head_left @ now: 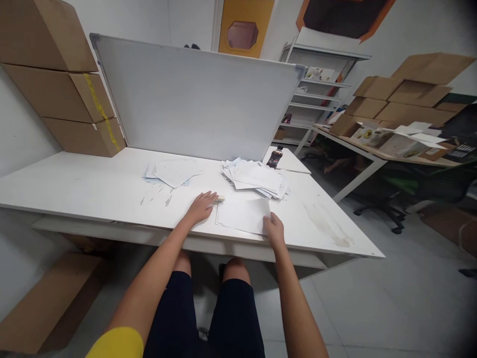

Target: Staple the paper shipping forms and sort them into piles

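- Left hand (202,206): yours, palm down over the table, fingers stretched out toward the right; whether they grip the block beneath them, you cannot tell from this view.
- Small block (221,199): pale yellowish, partly hidden by your left fingertips, just beside the far left corner of the white paper.
- Right hand (275,229): yours, closed on the right edge of the white paper, thumb on top.
- White paper (242,216): at the near edge of the table, between your two hands; one sheet or several, too unclear to tell.
- Larger paper pile (257,178): loose, edges fanned out, lying beyond the white paper.
- Smaller paper pile (175,171): beyond your left hand and to its left, well apart from the larger one.
- Table (93,184): white, with dark marks near the smaller pile and a brownish smear toward the right end.
- Bottle (275,157): dark, labelled, upright, behind the larger pile.
- Whiteboard (197,99): standing along the far side of the table.
- Cardboard boxes (82,102): stacked at the table's far left, one column, yellow tape down the side.
- Sleeve (119,343): yellow, on your left arm.
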Motion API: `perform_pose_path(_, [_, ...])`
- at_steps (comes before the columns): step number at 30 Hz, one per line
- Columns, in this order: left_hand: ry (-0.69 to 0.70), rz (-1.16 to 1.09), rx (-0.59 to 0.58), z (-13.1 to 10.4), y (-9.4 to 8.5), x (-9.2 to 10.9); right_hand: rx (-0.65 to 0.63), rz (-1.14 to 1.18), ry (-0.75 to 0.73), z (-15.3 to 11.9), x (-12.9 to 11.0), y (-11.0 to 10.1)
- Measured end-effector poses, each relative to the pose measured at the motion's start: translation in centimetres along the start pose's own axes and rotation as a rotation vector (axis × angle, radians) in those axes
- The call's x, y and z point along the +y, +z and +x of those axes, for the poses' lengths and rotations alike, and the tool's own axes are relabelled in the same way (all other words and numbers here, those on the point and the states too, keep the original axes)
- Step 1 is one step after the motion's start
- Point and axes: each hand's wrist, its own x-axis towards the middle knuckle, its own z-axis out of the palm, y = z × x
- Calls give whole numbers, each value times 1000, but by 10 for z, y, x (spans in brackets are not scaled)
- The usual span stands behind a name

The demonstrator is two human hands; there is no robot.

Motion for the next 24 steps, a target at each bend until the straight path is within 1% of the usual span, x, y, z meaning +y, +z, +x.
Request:
perform_pose_path(3, [-22,-20,-29,3,0,0,-21,29,14,-1,1,-3])
perform_pose_path(5, [-38,-34,-24,4,3,3,-27,48,30,-1,2,-6])
perform_pose_path(8, [-49,-30,33,6,7,9,-36,18,41,0,5,-8])
perform_pose_path(11, [-20,18,80,6,8,16,-34,5,42,2,5,-8])
perform_pose_path(14, [12,57,70,5,5,21,-23,27,73,2,0,-7])
perform_pose_path(16, [20,68,67,3,3,22,-30,-13,88,1,-5,-9])
perform_pose_path(18, [21,72,73,1,2,21,-18,-76,51,3,-11,-12])
perform_pose_path(19, [21,74,81,1,2,19,11,-96,18,7,-13,-14])
perform_pose_path(21, [30,79,108,-1,3,17,125,-96,-48,23,-18,-18])
perform_pose_path(24, [49,80,172,-2,7,14,314,-54,-93,69,-25,-18])
